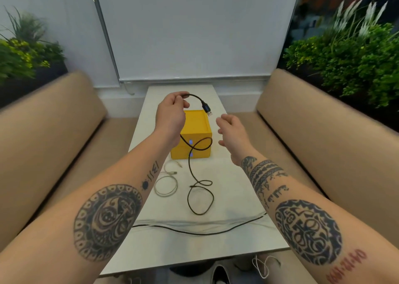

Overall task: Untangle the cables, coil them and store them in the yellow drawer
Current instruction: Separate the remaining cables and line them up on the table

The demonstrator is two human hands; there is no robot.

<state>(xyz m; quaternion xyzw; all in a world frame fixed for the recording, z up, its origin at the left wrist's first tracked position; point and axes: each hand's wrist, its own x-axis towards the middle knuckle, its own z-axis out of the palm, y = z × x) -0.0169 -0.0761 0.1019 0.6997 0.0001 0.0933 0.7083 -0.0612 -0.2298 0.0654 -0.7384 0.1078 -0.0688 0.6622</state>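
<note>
Black cable [190, 167] hangs from the left hand's [170, 115] pinching fingers [180, 96], plug [206, 108] just beside the spread right hand [232, 132].

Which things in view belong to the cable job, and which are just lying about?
Job: black USB cable, pinched in the left hand; right hand, open beside it; white cable on the table; yellow drawer box.
Lying about: beige benches; plants; white cord on the floor; black cord along the table's near edge, role unclear.
</note>
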